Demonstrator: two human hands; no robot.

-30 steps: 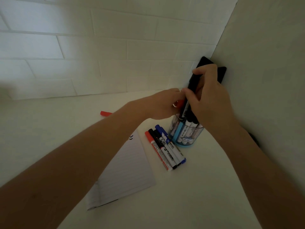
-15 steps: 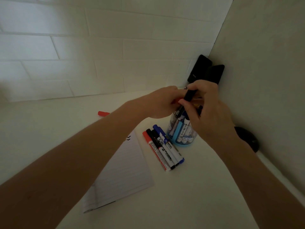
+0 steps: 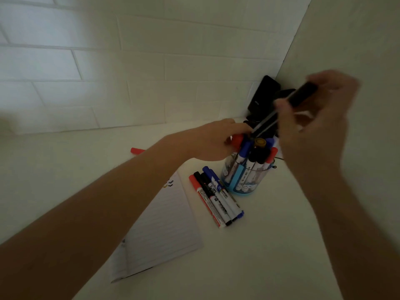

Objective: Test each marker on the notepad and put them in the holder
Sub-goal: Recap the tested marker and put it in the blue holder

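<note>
A clear holder (image 3: pixel 246 180) with a blue base stands on the white table, with several capped markers upright in it. My right hand (image 3: pixel 313 126), blurred by motion, grips a black marker (image 3: pixel 283 109) tilted above the holder, its lower end near the rim. My left hand (image 3: pixel 216 141) rests at the holder's left side, fingers curled against the marker tops; what it holds is hidden. Several markers (image 3: pixel 216 198), red, black and blue, lie side by side left of the holder. The lined notepad (image 3: pixel 160 230) lies in front, with small test marks at its top corner.
A loose red cap (image 3: pixel 136 150) lies on the table behind my left forearm. Black objects (image 3: pixel 263 98) lean in the corner where the brick wall meets the right wall. The table (image 3: pixel 259 256) extends toward me.
My right hand has lifted up and to the right, raising the black marker higher above the holder. My left hand has stayed by the holder.
</note>
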